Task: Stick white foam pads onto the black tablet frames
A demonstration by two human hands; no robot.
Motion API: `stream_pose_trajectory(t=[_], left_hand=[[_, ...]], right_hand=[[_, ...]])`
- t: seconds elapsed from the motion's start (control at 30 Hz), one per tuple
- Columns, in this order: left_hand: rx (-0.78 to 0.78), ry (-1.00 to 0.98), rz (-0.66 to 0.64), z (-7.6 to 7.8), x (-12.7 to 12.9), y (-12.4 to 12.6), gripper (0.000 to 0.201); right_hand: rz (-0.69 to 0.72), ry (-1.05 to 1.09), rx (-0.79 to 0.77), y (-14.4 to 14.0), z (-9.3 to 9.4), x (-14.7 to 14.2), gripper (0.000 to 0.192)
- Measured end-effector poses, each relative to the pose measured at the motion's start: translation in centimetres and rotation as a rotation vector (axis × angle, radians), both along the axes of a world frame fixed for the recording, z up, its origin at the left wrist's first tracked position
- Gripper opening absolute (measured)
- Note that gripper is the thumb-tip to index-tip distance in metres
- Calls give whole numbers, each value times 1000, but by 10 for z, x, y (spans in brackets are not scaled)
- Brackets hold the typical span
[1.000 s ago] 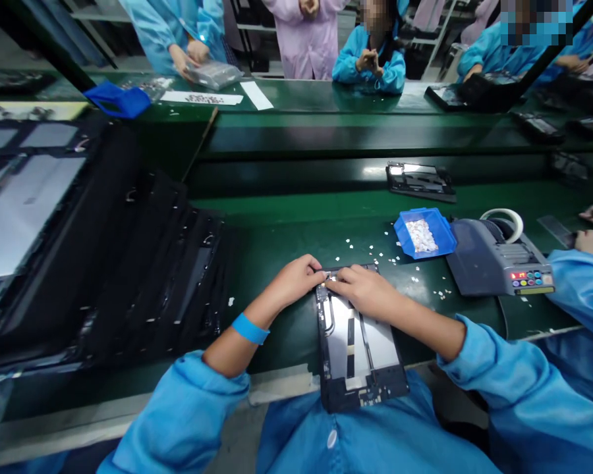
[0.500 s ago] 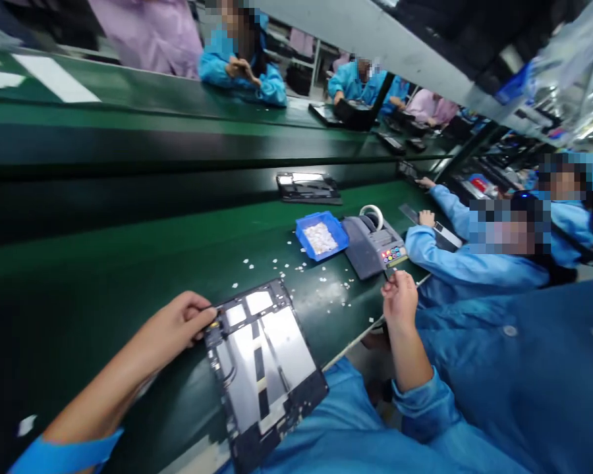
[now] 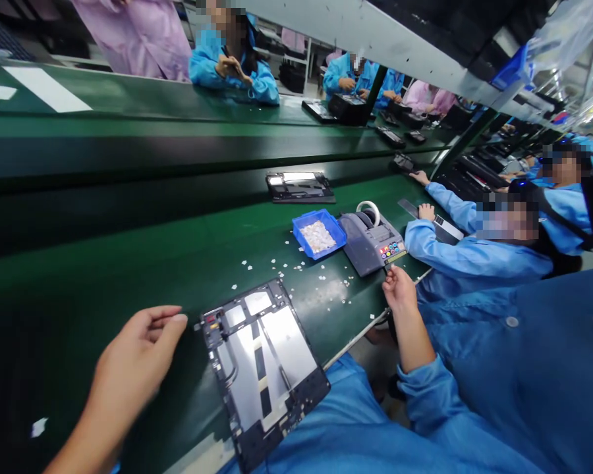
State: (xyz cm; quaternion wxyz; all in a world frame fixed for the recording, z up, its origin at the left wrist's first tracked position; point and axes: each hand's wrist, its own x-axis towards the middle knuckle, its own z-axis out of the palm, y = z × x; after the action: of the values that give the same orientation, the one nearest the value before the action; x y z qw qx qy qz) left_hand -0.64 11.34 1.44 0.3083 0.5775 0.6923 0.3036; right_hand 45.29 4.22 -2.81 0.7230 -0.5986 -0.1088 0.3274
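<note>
Black, opened tablet (image 3: 289,329) lies just right of the left hand (image 3: 138,349), whose fingers curve slightly apart, empty; the right hand (image 3: 400,288) pinches narrowly by the tape dispenser (image 3: 363,245), contents unclear.

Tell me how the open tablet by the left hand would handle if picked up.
The open tablet would probably lift as one stiff slab: its near end juts past the bench edge without visible sag. It looks fragile, since its inner parts lie uncovered. Being flat and broad, it would likely slide rather than roll if nudged.
</note>
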Motion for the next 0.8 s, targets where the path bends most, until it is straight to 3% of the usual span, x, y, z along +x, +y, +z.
stream_pose_trajectory(t=[0.1, 0.27, 0.33, 0.43, 0.57, 0.67, 0.73, 0.8], left_hand=[[52, -45, 24, 11, 16, -26, 30], [-96, -405, -231, 25, 66, -51, 28], [-152, -557, -254, 22, 83, -52, 30], [-167, -701, -180, 11, 93, -54, 25], [-85, -729, -24, -2, 69, -58, 17], [41, -567, 52, 2, 33, -57, 18], [75, -343, -28, 9, 13, -55, 17], [117, -85, -221, 16, 3, -52, 14]], right_hand=[[86, 14, -2, -10, 2, -44, 33], [519, -70, 0, -12, 15, -153, 21], [675, -126, -6, -7, 22, -189, 18], [820, -209, 17, 0, 28, -224, 17], [984, -381, 48, 10, 28, -231, 18], [1006, -729, 120, 27, 27, -217, 21], [1042, -1048, 234, 42, 26, -210, 24], [1138, -1337, 337, 58, 24, -208, 27]])
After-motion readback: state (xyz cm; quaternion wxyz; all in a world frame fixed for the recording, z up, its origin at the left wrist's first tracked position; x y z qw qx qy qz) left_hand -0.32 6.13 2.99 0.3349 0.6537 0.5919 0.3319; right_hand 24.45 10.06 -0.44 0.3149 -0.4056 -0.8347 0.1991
